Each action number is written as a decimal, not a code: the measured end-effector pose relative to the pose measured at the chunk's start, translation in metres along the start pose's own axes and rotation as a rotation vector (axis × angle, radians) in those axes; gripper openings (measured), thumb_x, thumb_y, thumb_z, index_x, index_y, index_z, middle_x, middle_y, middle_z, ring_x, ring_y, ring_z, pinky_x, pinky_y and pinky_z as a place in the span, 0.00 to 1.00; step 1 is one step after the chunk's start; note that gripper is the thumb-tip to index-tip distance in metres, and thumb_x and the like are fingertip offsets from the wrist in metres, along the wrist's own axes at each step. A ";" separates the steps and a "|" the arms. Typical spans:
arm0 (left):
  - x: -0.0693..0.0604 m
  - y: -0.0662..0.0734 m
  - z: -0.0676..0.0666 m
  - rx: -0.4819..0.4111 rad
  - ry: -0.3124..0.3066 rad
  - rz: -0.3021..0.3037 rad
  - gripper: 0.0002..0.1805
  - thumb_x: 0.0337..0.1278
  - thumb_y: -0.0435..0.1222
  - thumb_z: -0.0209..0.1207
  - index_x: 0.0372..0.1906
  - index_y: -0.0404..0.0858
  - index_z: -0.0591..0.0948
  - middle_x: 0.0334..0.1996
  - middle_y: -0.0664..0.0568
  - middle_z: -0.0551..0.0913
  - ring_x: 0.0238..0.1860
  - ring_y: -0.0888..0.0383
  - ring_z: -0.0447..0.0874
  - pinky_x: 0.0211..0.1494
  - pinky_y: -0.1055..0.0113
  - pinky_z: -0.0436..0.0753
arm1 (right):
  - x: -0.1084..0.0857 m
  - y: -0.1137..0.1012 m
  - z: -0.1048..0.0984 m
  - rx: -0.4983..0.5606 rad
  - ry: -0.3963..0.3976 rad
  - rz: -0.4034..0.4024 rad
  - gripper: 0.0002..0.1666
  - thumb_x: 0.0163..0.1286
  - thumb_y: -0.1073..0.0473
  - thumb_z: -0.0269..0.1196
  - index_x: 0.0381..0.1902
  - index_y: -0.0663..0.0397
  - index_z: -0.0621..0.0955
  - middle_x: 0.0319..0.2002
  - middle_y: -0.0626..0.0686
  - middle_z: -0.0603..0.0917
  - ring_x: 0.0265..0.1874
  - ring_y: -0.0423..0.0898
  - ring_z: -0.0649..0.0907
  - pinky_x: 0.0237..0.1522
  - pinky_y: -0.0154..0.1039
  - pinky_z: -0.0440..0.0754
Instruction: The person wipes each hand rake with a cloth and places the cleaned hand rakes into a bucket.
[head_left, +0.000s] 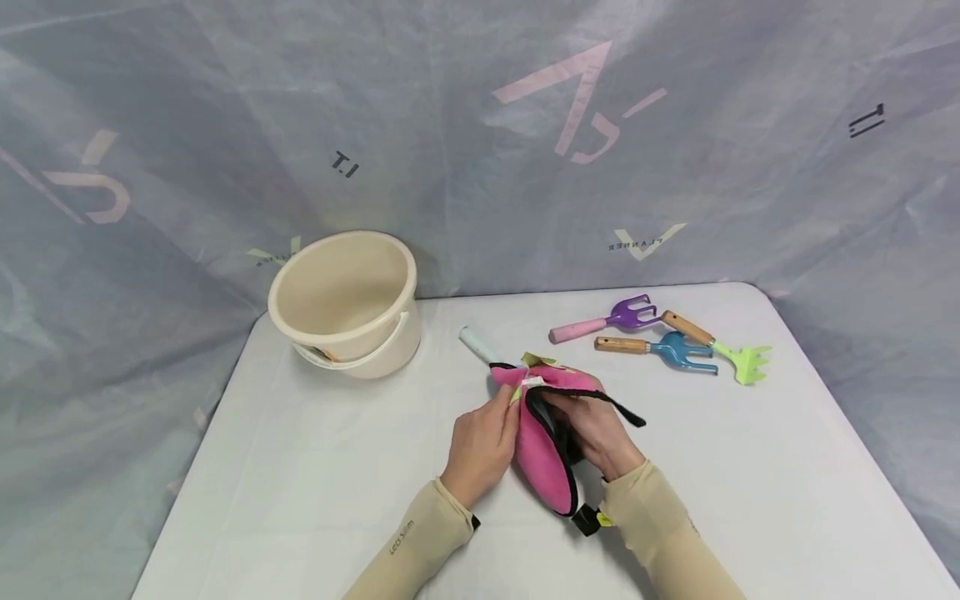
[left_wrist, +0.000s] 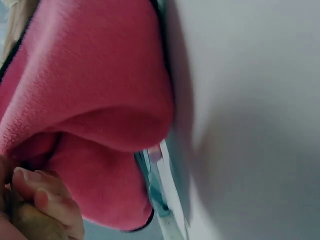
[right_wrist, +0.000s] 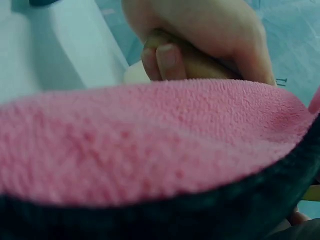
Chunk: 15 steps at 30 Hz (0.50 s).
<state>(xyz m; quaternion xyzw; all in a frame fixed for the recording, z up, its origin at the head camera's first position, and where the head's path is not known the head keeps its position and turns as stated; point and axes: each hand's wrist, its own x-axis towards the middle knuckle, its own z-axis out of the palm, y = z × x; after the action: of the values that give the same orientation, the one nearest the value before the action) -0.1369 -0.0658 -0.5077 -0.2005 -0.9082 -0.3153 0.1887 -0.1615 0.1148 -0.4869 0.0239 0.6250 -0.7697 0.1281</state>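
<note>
Above the table's near middle hangs a pink fleece piece with black edging, a white label and a black strap; its exact kind is unclear. My left hand pinches its left edge, beside a light green bit. Within that hand's curled fingers, a tan rounded thing shows in the right wrist view. My right hand reaches into the fold from the right, its fingertips hidden by the cloth. Just behind the fleece lies a tool with a pale blue handle, its other end covered.
A cream bucket stands at the back left. At the back right lie a purple hand rake with a pink handle, a blue fork and a lime green rake. A grey sheet hangs behind the white table.
</note>
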 end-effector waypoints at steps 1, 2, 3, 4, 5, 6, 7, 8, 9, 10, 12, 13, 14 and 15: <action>0.000 0.000 -0.001 -0.020 0.005 -0.013 0.08 0.77 0.37 0.52 0.36 0.41 0.72 0.18 0.56 0.67 0.18 0.58 0.67 0.21 0.66 0.65 | 0.000 -0.001 0.000 -0.027 -0.019 -0.019 0.13 0.70 0.68 0.65 0.50 0.51 0.87 0.40 0.43 0.88 0.37 0.36 0.83 0.41 0.30 0.83; 0.000 0.001 -0.002 -0.038 0.011 -0.031 0.08 0.78 0.37 0.51 0.37 0.41 0.72 0.18 0.56 0.68 0.18 0.57 0.68 0.22 0.65 0.67 | -0.001 -0.002 0.002 -0.071 -0.025 -0.041 0.14 0.69 0.68 0.66 0.50 0.53 0.87 0.40 0.44 0.88 0.37 0.37 0.84 0.42 0.30 0.83; 0.000 0.002 -0.004 -0.061 0.016 -0.049 0.08 0.79 0.38 0.51 0.39 0.41 0.73 0.18 0.55 0.69 0.19 0.57 0.69 0.23 0.65 0.69 | -0.002 -0.003 0.004 -0.112 -0.015 -0.064 0.14 0.68 0.68 0.67 0.50 0.56 0.87 0.40 0.45 0.89 0.36 0.36 0.84 0.41 0.30 0.83; 0.000 0.002 -0.006 -0.085 0.024 -0.065 0.07 0.80 0.38 0.50 0.40 0.40 0.73 0.19 0.54 0.70 0.20 0.56 0.70 0.24 0.64 0.70 | -0.003 -0.003 0.007 -0.149 -0.005 -0.094 0.13 0.67 0.68 0.68 0.50 0.61 0.87 0.38 0.45 0.89 0.36 0.37 0.84 0.40 0.30 0.83; 0.001 0.002 -0.008 -0.106 0.038 -0.082 0.07 0.80 0.38 0.50 0.42 0.40 0.74 0.20 0.53 0.73 0.21 0.56 0.72 0.26 0.63 0.72 | -0.003 -0.003 0.009 -0.193 0.020 -0.122 0.13 0.66 0.68 0.68 0.48 0.66 0.86 0.35 0.45 0.88 0.34 0.36 0.83 0.38 0.29 0.82; 0.002 0.003 -0.010 -0.126 0.052 -0.100 0.07 0.81 0.38 0.49 0.44 0.40 0.75 0.21 0.52 0.74 0.22 0.55 0.73 0.27 0.62 0.73 | -0.004 -0.002 0.012 -0.228 0.048 -0.162 0.13 0.65 0.69 0.69 0.47 0.71 0.85 0.34 0.45 0.88 0.33 0.36 0.84 0.38 0.29 0.82; 0.003 0.003 -0.012 -0.144 0.059 -0.117 0.08 0.81 0.39 0.49 0.44 0.40 0.75 0.22 0.51 0.75 0.23 0.54 0.73 0.27 0.62 0.73 | -0.005 -0.001 0.014 -0.255 0.084 -0.217 0.12 0.64 0.70 0.70 0.45 0.72 0.85 0.32 0.45 0.88 0.31 0.36 0.84 0.37 0.29 0.82; 0.004 0.002 -0.013 -0.157 0.062 -0.133 0.08 0.82 0.39 0.48 0.45 0.40 0.75 0.23 0.51 0.76 0.23 0.55 0.72 0.28 0.63 0.74 | -0.005 0.001 0.016 -0.262 0.128 -0.273 0.10 0.62 0.72 0.70 0.43 0.71 0.86 0.31 0.44 0.88 0.30 0.35 0.84 0.35 0.28 0.82; 0.004 0.001 -0.013 -0.167 0.062 -0.144 0.09 0.82 0.39 0.48 0.45 0.40 0.75 0.23 0.51 0.77 0.23 0.56 0.71 0.28 0.64 0.73 | -0.005 0.003 0.017 -0.250 0.163 -0.347 0.09 0.61 0.74 0.70 0.41 0.70 0.87 0.30 0.43 0.87 0.30 0.35 0.84 0.34 0.28 0.83; 0.004 0.000 -0.013 -0.171 0.062 -0.154 0.09 0.82 0.39 0.48 0.45 0.40 0.76 0.23 0.51 0.77 0.23 0.57 0.71 0.28 0.64 0.72 | -0.005 0.004 0.018 -0.243 0.192 -0.435 0.10 0.60 0.76 0.70 0.41 0.70 0.87 0.30 0.44 0.88 0.31 0.35 0.85 0.34 0.28 0.84; 0.003 0.000 -0.012 -0.155 0.050 -0.162 0.07 0.81 0.39 0.49 0.43 0.41 0.75 0.22 0.50 0.79 0.23 0.57 0.72 0.27 0.64 0.73 | -0.007 0.006 0.018 -0.253 0.251 -0.614 0.13 0.58 0.78 0.71 0.42 0.67 0.89 0.33 0.49 0.88 0.33 0.35 0.87 0.35 0.27 0.85; 0.002 0.001 -0.010 -0.141 0.043 -0.154 0.06 0.79 0.38 0.50 0.44 0.41 0.76 0.23 0.50 0.81 0.23 0.57 0.74 0.27 0.63 0.74 | -0.007 0.007 0.019 -0.268 0.274 -0.704 0.14 0.58 0.78 0.70 0.43 0.66 0.89 0.35 0.53 0.88 0.34 0.36 0.87 0.36 0.28 0.86; 0.000 0.001 -0.009 -0.117 0.039 -0.135 0.05 0.78 0.38 0.52 0.44 0.41 0.76 0.24 0.50 0.83 0.23 0.56 0.75 0.26 0.62 0.75 | -0.008 0.008 0.020 -0.289 0.293 -0.780 0.15 0.59 0.78 0.70 0.44 0.65 0.90 0.37 0.56 0.88 0.36 0.36 0.88 0.37 0.27 0.86; -0.001 0.003 -0.007 -0.097 0.037 -0.114 0.04 0.76 0.37 0.54 0.46 0.41 0.76 0.27 0.50 0.85 0.24 0.56 0.79 0.27 0.61 0.77 | -0.008 0.009 0.022 -0.317 0.304 -0.851 0.16 0.60 0.78 0.69 0.46 0.65 0.90 0.39 0.58 0.88 0.39 0.37 0.88 0.41 0.28 0.86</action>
<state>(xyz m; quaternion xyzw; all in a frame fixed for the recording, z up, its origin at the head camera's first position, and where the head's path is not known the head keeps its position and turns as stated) -0.1332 -0.0687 -0.5018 -0.1516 -0.8981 -0.3728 0.1773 -0.1492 0.0931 -0.4892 -0.1415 0.7007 -0.6366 -0.2893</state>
